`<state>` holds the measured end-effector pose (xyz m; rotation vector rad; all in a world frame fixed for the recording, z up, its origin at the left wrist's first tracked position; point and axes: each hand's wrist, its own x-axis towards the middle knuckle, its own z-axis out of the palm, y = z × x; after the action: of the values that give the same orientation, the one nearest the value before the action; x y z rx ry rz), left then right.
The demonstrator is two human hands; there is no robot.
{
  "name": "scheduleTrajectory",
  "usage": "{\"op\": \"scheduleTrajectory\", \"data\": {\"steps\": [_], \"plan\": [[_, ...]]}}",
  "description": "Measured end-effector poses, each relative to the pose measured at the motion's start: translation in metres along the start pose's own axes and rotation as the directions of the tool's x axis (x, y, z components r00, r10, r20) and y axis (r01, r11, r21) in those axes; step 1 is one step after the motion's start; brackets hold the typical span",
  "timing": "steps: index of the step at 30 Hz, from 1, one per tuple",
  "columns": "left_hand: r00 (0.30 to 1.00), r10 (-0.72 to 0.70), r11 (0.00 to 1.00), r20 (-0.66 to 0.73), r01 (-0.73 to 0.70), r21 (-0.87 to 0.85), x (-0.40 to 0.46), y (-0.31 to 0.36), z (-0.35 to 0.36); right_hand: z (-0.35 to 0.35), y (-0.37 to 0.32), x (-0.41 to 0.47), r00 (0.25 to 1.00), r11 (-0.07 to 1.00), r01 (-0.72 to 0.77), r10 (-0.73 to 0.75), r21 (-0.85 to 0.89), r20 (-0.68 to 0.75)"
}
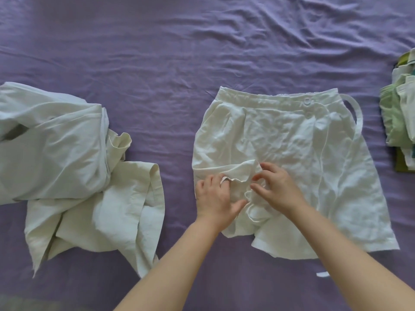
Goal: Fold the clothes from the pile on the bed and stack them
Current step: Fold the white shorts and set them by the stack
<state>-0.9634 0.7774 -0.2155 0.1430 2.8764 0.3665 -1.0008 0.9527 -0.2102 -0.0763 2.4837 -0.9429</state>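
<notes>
So the white shorts [289, 158] are laid out flat on the purple bedsheet [157, 63], waistband on the far side, and I'll place everything else off them. Both hands are working a bunched-up bit of fabric on the shorts' near-left part, looks like a leg or pocket lining that's rucked up. The left hand [215, 196] has its fingers curled into the fold and is pinching the cloth, while the right hand [276, 185] sits just beside it with fingers bent onto the same lump; it seems to be pinching too, though I can't see the fingertips fully. To the left of the shorts, well apart, is the unfolded pile [74, 169] of pale clothes. To the right, at the frame edge, the folded stack [402, 113] with green and white pieces. What could go wrong, I reckon: the long tie strap [357, 117] looping off the shorts' right side could get trapped or dangle out once folded, and if that lump isn't flattened first, the fold will come out lopsided and the stack will lean.
</notes>
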Motion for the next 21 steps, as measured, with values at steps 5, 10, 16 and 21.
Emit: {"op": "scheduleTrajectory", "data": {"steps": [5,10,16,21], "plan": [[0.997,-0.065,0.998,-0.048,0.065,-0.007,0.004,0.013,0.005,0.007,0.004,-0.009,0.997,0.999,-0.026,0.029,0.04,-0.072],[0.984,0.01,0.981,-0.176,-0.044,-0.189,-0.002,-0.011,-0.014,0.008,0.002,-0.019,0.998,0.997,-0.048,0.05,0.06,-0.04],[0.96,0.044,0.941,-0.276,-0.133,-0.312,-0.04,-0.037,-0.063,0.0,-0.019,-0.039,0.986,0.934,-0.056,0.107,0.353,-0.127],[0.937,-0.086,0.878,-0.338,-0.089,-0.471,-0.066,-0.047,-0.091,-0.001,-0.046,-0.052,0.983,0.877,-0.017,0.102,0.48,-0.153]]}}
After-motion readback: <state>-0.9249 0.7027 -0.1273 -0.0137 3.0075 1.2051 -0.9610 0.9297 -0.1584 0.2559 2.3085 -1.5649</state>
